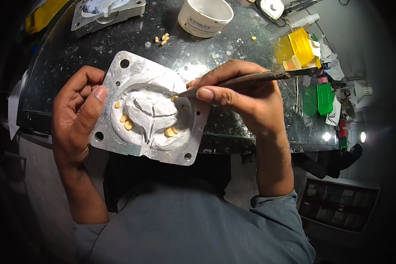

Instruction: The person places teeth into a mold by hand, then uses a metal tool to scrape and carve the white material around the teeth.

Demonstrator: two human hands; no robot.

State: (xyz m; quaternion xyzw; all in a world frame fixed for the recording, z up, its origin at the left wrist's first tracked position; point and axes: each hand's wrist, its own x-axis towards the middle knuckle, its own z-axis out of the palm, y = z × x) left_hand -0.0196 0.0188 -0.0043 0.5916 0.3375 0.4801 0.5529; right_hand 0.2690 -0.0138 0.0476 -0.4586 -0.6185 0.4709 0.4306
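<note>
My left hand (81, 112) grips the left edge of a square metal dental flask half (132, 62), thumb on top, and tilts it above the bench. White plaster (149, 103) fills the flask, with cracks across its raised middle. Several ivory artificial teeth sit in the plaster, among them a pair of teeth (126, 123) at the left and a cluster (170, 131) at the lower right. My right hand (246, 94) is closed around a dark-handled knife (259, 78). Its blade tip is right at a small tooth (174, 98) near the upper right of the plaster.
Loose teeth (164, 39) lie on the dark bench (132, 46) behind the flask. A white labelled tub (202, 22) stands at the back. Another metal flask half (114, 20) is at the back left. Yellow (300, 46) and green bins (324, 97) line the right side.
</note>
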